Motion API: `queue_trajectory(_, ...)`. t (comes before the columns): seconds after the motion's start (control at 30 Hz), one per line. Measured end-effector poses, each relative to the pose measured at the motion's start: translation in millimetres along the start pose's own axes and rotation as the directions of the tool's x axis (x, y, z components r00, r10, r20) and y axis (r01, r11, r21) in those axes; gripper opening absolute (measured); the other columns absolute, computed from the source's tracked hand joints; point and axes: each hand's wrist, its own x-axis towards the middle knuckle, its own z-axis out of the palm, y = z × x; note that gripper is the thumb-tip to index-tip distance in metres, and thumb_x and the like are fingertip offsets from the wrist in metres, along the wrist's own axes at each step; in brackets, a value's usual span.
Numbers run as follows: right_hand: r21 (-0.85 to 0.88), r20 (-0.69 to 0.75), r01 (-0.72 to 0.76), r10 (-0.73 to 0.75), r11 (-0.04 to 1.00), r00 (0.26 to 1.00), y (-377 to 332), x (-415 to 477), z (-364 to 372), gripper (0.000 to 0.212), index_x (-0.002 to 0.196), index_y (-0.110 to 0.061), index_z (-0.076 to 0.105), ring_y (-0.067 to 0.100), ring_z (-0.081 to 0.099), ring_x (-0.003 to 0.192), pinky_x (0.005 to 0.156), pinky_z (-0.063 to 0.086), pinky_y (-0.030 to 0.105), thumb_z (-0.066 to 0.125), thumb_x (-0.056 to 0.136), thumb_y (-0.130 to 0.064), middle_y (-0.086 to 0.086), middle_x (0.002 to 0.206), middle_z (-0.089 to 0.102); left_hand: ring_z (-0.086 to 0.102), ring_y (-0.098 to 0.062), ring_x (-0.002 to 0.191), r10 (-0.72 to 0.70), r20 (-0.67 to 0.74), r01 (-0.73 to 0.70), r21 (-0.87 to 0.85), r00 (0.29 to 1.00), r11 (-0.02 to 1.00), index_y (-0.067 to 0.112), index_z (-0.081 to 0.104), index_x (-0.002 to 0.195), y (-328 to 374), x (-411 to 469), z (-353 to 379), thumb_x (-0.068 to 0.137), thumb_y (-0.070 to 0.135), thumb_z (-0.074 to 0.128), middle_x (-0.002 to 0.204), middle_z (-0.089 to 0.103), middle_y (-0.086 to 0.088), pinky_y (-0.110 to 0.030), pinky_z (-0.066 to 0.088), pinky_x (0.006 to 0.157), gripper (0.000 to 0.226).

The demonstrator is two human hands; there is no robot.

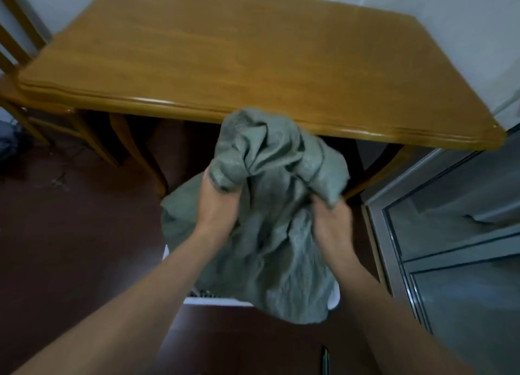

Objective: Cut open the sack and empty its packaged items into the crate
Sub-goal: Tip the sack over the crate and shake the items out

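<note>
Presently: sack (277, 248), grey-green, frame centre; bunched upper end gripped by left hand (218, 207) and right hand (330, 219), both fists clenched in fabric; long axis hangs downward over white crate (219, 301), lower centre, directly beneath.

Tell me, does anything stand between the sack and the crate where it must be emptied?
Nothing visible does. The left hand and right hand grip the sack, which hangs directly over the white crate. The sack hides most of the crate, so its inside cannot be checked.
</note>
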Motion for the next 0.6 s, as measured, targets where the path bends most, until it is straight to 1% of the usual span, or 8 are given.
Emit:
queue_trajectory(0.07,-0.092,0.047,-0.006,0.01,0.996,0.999,-4,-6,0,0.02,0.105,-0.016,0.065,0.017,0.061,0.089,0.077,0.045,0.028,0.05,0.096,-0.025,-0.001,0.094,0.065,0.06,-0.016,0.103,-0.007,0.028,0.006,0.035,1.0,0.999,0.006,0.054,0.12,10,-5,0,0.088,0.009,0.062,0.108,0.062,-0.002,-0.009,0.042,0.077,0.034)
queue_trajectory(0.13,0.061,-0.1,0.05,-0.044,0.997,0.994,-13,1,0,0.016,0.099,-0.022,0.066,0.015,0.061,0.092,0.08,0.043,0.026,0.05,0.096,-0.02,-0.005,0.094,0.065,0.058,-0.006,0.102,0.074,-0.005,-0.074,-0.042,0.997,0.996,0.01,0.054,0.12,15,2,-1,0.089,0.008,0.061,0.11,0.06,0.004,-0.004,0.042,0.08,0.033)
queue_trajectory(0.23,-0.07,0.029,-0.001,0.003,0.998,1.0,-5,-2,-1,0.019,0.109,-0.018,0.064,0.022,0.06,0.107,0.087,0.043,0.027,0.052,0.095,-0.022,-0.006,0.101,0.062,0.059,-0.015,0.108,0.003,0.051,-0.004,0.022,0.999,1.0,0.01,0.054,0.121,7,-4,-3,0.089,0.01,0.06,0.117,0.062,-0.005,-0.016,0.044,0.087,0.033)
queue_trajectory(0.3,-0.037,0.064,0.009,-0.006,0.999,0.998,-6,0,-1,0.042,0.132,-0.017,0.048,0.018,0.053,0.119,0.099,0.042,0.032,0.058,0.091,-0.023,-0.006,0.122,0.057,0.062,-0.014,0.1,-0.003,0.026,0.006,-0.085,1.0,0.996,0.019,0.055,0.113,20,-3,-3,0.09,0.012,0.061,0.106,0.064,0.0,-0.019,0.047,0.087,0.025)
queue_trajectory(0.37,-0.058,0.204,-0.003,0.015,0.998,0.979,0,-7,5,0.072,0.139,-0.019,0.031,0.013,0.048,0.121,0.103,0.04,0.032,0.073,0.079,-0.019,-0.006,0.128,0.048,0.061,-0.009,0.097,-0.006,0.007,0.008,-0.207,1.0,0.978,0.027,0.054,0.105,26,-8,-1,0.09,0.014,0.061,0.101,0.063,0.007,-0.02,0.048,0.089,0.021)
queue_trajectory(0.47,-0.216,0.311,0.007,0.062,0.976,0.948,16,-18,24,0.11,0.144,-0.016,0.016,0.014,0.031,0.133,0.112,0.03,0.03,0.087,0.061,-0.025,-0.002,0.14,0.029,0.064,-0.015,0.097,-0.164,0.081,0.182,-0.35,0.983,0.919,0.029,0.063,0.095,29,-24,10,0.087,0.019,0.065,0.099,0.068,0.004,-0.039,0.05,0.095,0.014)
queue_trajectory(0.53,-0.333,0.314,-0.001,0.112,0.943,0.943,24,-17,39,0.108,0.147,-0.015,0.007,0.015,0.018,0.137,0.112,0.017,0.019,0.081,0.069,-0.026,0.0,0.147,0.014,0.065,-0.019,0.099,-0.29,0.156,0.329,-0.4,0.944,0.856,0.026,0.065,0.098,26,-36,19,0.086,0.019,0.065,0.102,0.07,0.0,-0.042,0.051,0.094,0.014)
queue_trajectory(0.6,-0.297,0.261,0.027,0.054,0.954,0.964,25,-17,44,0.083,0.145,-0.021,0.02,0.022,0.026,0.138,0.113,0.023,0.024,0.069,0.079,-0.023,0.007,0.15,0.022,0.064,-0.022,0.104,-0.343,0.275,0.434,-0.433,0.898,0.79,0.02,0.063,0.11,22,-43,23,0.087,0.017,0.064,0.11,0.069,-0.006,-0.038,0.051,0.093,0.024)
